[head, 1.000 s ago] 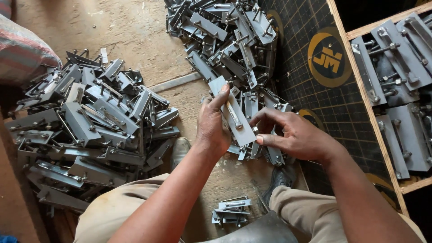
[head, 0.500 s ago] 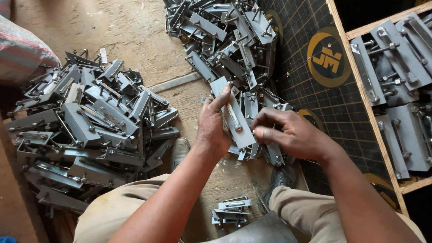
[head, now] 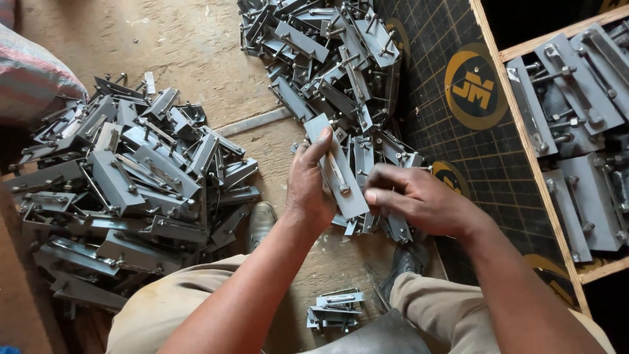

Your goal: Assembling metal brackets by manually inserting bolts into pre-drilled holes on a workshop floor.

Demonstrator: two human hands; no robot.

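A dusty, scuffed wooden floor (head: 190, 46) spreads across the scene under soft, even light. To the right lies a dark gridded mat (head: 452, 141) with yellow round emblems, bordered by a pale wooden frame (head: 524, 141). A striped sack (head: 29, 82) sits at upper left.

Left hand (head: 309, 190) curled, right hand (head: 419, 200) pinching

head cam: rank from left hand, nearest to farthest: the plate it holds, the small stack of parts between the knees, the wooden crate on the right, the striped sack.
1. Grey metal plate: held in the left hand.
2. Small stack of parts: below, between the knees.
3. Wooden crate: right edge; striped sack: upper left. Too close to rank these two.
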